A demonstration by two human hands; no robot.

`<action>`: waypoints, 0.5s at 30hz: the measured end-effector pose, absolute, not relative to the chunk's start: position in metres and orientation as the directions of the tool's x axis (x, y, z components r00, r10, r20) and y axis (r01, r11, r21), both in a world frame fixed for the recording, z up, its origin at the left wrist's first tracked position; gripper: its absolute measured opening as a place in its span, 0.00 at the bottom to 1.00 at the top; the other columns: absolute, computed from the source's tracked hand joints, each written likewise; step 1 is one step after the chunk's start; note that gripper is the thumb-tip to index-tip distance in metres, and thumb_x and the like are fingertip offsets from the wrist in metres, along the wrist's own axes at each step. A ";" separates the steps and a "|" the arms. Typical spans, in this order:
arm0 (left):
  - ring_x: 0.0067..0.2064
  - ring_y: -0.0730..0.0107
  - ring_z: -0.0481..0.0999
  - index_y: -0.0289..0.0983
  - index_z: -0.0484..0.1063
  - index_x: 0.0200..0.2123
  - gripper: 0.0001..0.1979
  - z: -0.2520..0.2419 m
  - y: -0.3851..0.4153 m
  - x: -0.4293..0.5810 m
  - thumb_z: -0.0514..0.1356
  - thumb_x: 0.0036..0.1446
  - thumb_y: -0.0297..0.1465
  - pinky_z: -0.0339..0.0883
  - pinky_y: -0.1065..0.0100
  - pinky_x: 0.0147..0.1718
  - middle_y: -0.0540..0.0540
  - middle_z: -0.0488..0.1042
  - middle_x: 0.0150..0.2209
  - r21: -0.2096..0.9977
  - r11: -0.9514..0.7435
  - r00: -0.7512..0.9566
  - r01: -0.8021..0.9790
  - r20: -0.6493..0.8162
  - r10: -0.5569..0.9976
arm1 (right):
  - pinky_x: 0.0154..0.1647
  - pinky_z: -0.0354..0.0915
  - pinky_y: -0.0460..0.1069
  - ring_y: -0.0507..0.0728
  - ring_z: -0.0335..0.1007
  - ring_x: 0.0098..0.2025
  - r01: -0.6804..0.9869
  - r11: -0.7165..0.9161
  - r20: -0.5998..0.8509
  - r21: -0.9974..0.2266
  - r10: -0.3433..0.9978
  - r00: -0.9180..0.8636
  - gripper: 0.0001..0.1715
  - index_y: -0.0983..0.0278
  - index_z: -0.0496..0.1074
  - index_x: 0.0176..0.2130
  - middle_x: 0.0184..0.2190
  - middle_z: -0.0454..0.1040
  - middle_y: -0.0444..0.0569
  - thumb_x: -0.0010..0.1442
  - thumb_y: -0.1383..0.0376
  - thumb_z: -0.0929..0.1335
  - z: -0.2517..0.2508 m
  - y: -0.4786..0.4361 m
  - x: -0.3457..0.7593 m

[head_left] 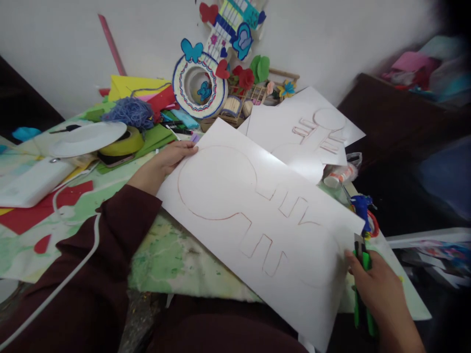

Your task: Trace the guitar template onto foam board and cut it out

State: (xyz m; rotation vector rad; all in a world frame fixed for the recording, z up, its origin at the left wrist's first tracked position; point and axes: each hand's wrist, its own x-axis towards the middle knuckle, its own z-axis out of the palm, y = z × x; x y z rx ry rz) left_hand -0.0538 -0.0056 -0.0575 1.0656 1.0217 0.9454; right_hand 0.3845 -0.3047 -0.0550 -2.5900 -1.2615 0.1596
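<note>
A large white paper sheet is tilted above the table's near edge. Drawn on it in brown line are a large circle, notched key-like shapes and a fainter second circle. My left hand grips the sheet at its upper left edge, fingers mostly behind the paper. In my right hand is a pair of pliers with green and black handles, jaws pointing up. The thumb of that hand also touches the sheet's right edge. Just beyond the pliers lies a blue glue gun, partly hidden by the sheet.
More drawn sheets lie behind. A decorated paper guitar leans on the wall. At left are blue yarn, a white plate, yellow tape and a white device. A white cable crosses my left sleeve.
</note>
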 end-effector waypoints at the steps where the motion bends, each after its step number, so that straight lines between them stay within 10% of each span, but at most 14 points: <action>1: 0.24 0.70 0.73 0.32 0.73 0.35 0.10 -0.053 -0.004 -0.059 0.63 0.47 0.25 0.70 0.67 0.25 0.48 0.75 0.25 0.967 0.204 0.244 -0.150 -0.164 0.956 | 0.27 0.59 0.52 0.60 0.67 0.24 0.729 -0.617 0.018 -0.295 0.760 0.650 0.20 0.59 0.61 0.27 0.23 0.71 0.50 0.53 0.46 0.59 -0.050 -0.305 0.384; 15: 0.22 0.75 0.72 0.33 0.70 0.30 0.07 -0.056 -0.001 -0.045 0.54 0.55 0.20 0.71 0.72 0.29 0.51 0.73 0.21 0.852 0.019 -0.147 -0.524 -0.113 0.983 | 0.18 0.63 0.48 0.52 0.64 0.16 0.455 -0.319 0.046 -0.832 0.776 0.629 0.33 0.64 0.70 0.46 0.30 0.78 0.51 0.52 0.42 0.64 -0.027 -0.281 0.348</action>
